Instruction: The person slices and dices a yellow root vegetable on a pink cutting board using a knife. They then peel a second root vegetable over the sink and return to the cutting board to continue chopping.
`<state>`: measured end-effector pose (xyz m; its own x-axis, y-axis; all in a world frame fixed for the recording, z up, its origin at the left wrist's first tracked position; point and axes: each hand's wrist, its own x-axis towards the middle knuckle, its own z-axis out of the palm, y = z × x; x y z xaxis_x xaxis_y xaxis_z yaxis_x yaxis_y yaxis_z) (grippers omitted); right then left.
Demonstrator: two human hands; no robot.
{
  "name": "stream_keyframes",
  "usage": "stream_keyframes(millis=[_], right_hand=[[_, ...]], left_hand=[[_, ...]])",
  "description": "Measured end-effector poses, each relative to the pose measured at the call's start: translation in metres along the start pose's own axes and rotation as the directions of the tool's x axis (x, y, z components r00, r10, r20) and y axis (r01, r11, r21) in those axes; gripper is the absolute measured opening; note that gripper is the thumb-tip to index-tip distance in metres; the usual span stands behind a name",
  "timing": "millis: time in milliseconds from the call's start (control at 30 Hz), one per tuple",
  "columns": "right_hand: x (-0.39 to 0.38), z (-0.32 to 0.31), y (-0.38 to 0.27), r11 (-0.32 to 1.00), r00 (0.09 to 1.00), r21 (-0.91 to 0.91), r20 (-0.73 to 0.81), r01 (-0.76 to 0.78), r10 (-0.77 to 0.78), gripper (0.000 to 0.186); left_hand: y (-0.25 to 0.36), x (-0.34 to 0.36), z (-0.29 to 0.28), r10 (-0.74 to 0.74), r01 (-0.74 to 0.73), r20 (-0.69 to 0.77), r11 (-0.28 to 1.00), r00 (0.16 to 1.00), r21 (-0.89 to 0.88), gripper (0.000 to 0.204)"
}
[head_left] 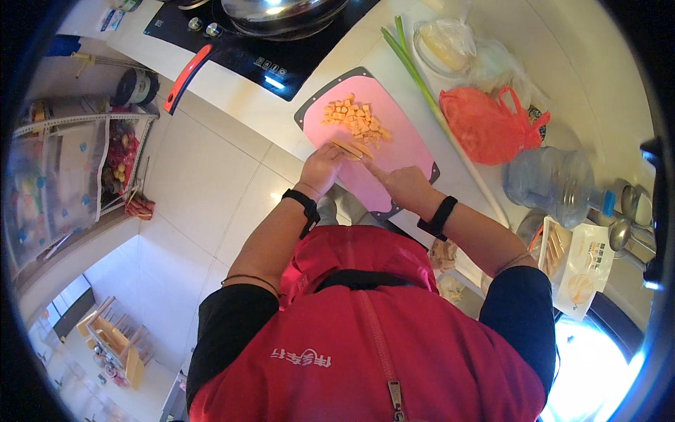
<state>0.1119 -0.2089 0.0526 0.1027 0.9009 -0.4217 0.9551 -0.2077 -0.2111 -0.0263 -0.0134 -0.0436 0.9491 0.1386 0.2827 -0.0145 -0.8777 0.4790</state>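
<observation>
My left hand (323, 166) is closed on a few orange food slices (349, 149) at the near left side of a pink cutting board (404, 151) with dark grey corners. My right hand (408, 188) is over the board's right part, its fingers curled and the index finger stretched toward the slices. Whatever it grips is hidden under the hand; a thin edge shows by the fingertip, too small to name. Farther up the board lies a loose heap of small orange cubes (357, 119).
Right of the board lie a long green onion (450, 126), a red plastic bag (485, 126), a bagged bowl (443, 48) and a big clear water bottle (552, 179). A pan (278, 17) sits on the black cooktop (246, 60); its red handle (188, 77) juts past the counter edge.
</observation>
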Motion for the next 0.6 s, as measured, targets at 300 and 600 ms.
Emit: stream_keyframes(millis=[300, 600], right_hand=[[-0.003, 0.028, -0.006, 0.996, 0.996, 0.018, -0.018, -0.086, 0.086, 0.065], [-0.003, 0.074, -0.005, 0.994, 0.986, 0.000, -0.126, -0.111, 0.110, 0.070]], left_hand=[[-0.013, -0.003, 0.006, 0.044, -0.043, 0.016, 0.997, 0.999, -0.067, 0.013], [-0.009, -0.002, -0.001, 0.080, -0.080, 0.007, 0.996, 0.997, -0.039, 0.009]])
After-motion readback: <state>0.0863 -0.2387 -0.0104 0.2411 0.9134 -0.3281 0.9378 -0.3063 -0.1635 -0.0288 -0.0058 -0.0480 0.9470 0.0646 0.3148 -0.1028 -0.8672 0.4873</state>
